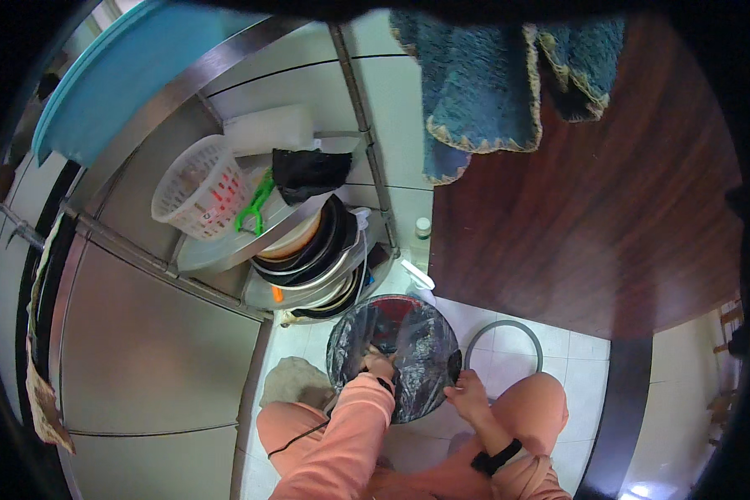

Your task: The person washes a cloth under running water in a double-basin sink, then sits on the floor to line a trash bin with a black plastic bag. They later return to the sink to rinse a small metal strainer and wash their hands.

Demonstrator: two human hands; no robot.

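Note:
A round bin lined with a black plastic bag [421, 375] stands on the floor between my knees, its mouth facing up. My left hand [378, 364] reaches down inside the liner; its fingertips are too small and shaded to read. At the bin's right rim, my right hand [468, 395] is closed, pinching the edge of the black bag. To the right of the bin, a grey ring [539, 342] lies on the floor tiles, close to my right knee.
A metal rack on the left holds a white basket [196, 187], green-handled scissors or peeler [257, 204] and stacked pans [308, 258]. A white spray bottle [419, 277] stands behind the bin. A grey cloth [296, 383] lies left. Blue towels [483, 92] hang over a brown panel [575, 217].

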